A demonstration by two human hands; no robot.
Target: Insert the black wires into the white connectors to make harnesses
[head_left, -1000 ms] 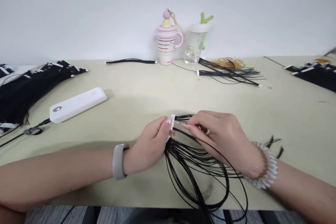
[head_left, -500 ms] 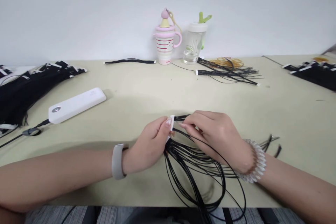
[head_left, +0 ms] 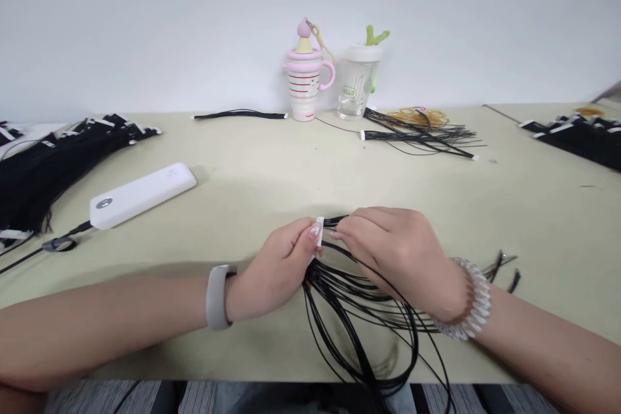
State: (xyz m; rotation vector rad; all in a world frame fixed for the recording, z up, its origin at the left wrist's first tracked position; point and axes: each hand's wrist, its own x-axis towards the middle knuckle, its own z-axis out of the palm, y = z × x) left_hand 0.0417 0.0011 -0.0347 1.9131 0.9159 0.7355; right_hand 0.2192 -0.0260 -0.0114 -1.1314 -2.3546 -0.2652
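Note:
My left hand (head_left: 279, 265) is closed around a white connector (head_left: 320, 231), its thumb pressed on the near face. Several black wires (head_left: 354, 284) fan out from a second white connector end just below, partly hidden by my fingers, and loop down over the table's front edge. To the right, my right hand (head_left: 392, 252) pinches a thin black wire (head_left: 330, 229) close to the upper connector's right side. Whether the wire's tip sits inside the connector I cannot tell. Other wires run from the connector's top behind my right fingers.
A white power bank (head_left: 143, 195) with a cable lies left. Piles of black wire harnesses (head_left: 58, 162) lie at far left and far right (head_left: 582, 142). A pink cup (head_left: 304, 87), a clear cup (head_left: 358, 81) and loose harnesses (head_left: 417, 136) are along the wall.
My right fingertips have moved slightly toward the connector, and less of the pinched wire's tip shows. The left hand has kept its hold, shifting only slightly in the picture.

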